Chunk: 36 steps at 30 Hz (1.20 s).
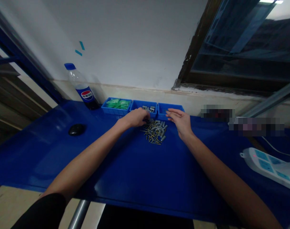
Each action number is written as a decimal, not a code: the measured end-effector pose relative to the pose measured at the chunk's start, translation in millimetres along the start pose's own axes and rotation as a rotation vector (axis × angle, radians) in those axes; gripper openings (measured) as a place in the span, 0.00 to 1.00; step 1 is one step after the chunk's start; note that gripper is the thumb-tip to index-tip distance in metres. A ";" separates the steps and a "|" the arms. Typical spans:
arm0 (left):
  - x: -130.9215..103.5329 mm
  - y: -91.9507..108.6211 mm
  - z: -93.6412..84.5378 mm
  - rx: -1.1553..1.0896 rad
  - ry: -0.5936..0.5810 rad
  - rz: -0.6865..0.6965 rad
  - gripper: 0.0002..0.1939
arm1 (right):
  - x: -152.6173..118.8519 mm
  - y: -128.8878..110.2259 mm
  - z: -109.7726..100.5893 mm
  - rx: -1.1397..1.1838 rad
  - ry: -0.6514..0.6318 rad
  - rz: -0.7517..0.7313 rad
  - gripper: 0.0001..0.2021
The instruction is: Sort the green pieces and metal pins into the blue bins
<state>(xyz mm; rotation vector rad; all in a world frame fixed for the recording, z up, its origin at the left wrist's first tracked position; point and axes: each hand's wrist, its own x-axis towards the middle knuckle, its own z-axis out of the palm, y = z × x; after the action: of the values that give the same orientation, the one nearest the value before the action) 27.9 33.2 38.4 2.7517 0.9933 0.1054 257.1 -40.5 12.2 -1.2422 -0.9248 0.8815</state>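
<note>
On the blue table (135, 171) lies a pile of brass-coloured screws and grey cylindrical pieces (155, 132). My left hand (137, 117) is at the pile's upper left edge, fingers curled down; what they hold, if anything, is hidden. My right hand (179, 121) is over the front of the right blue bin (178, 106), thumb and fingertips pinched around something too small to make out. The middle blue bin (135, 104) holds grey cylindrical pieces. Green packets (117, 103) fill the left blue bin (108, 110).
A cola bottle (86, 93) stands against the wall at the back left. A black mouse (76, 129) lies on the left of the table. To the right are a white power strip (266, 165) and blurred-out objects (254, 126). A window (245, 47) is above.
</note>
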 end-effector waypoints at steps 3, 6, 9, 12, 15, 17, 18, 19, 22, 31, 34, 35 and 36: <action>-0.3 1.4 5.4 0.060 -0.051 -0.020 0.17 | 1.8 1.3 -2.0 0.003 0.012 0.005 0.19; 0.1 6.9 7.9 0.071 -0.046 -0.036 0.16 | 1.4 2.2 -2.0 -0.015 -0.013 0.013 0.19; 0.7 11.5 8.6 0.064 -0.038 -0.045 0.16 | 0.8 3.1 -1.7 -0.034 -0.035 0.010 0.18; 0.7 12.6 8.9 0.068 -0.025 -0.043 0.16 | 1.0 4.2 -1.9 -0.040 -0.047 0.009 0.17; -0.1 11.0 8.0 0.079 -0.023 -0.032 0.17 | 1.5 5.6 -2.1 -0.045 -0.057 0.013 0.16; -0.6 9.5 6.6 0.095 -0.012 -0.034 0.17 | 1.6 6.3 -2.0 -0.048 -0.059 0.021 0.15; -0.7 8.9 5.9 0.102 -0.003 -0.037 0.17 | 1.6 6.5 -1.9 -0.047 -0.060 0.026 0.15; -0.8 8.3 5.1 0.109 0.008 -0.041 0.18 | 1.5 6.6 -1.7 -0.045 -0.060 0.031 0.14; -0.2 7.3 3.0 0.104 0.035 -0.031 0.19 | 1.2 6.6 -1.5 -0.040 -0.069 0.039 0.13; 3.9 9.2 1.4 -0.039 0.124 0.100 0.15 | 1.4 8.0 -1.8 -0.063 -0.091 0.046 0.13; 3.5 12.5 1.4 -0.186 0.188 0.113 0.13 | 0.0 5.4 -0.7 -0.064 -0.100 0.038 0.12; 3.3 13.9 1.2 -0.244 0.210 0.123 0.12 | -0.7 4.1 -0.2 -0.068 -0.108 0.033 0.12; 3.0 15.3 0.8 -0.303 0.230 0.134 0.11 | -1.4 2.6 0.4 -0.076 -0.122 0.026 0.12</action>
<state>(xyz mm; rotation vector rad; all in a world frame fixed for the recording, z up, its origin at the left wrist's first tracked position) 39.9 23.5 41.1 2.5601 0.7676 0.5562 256.1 -41.4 9.5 -1.2794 -1.0495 0.9588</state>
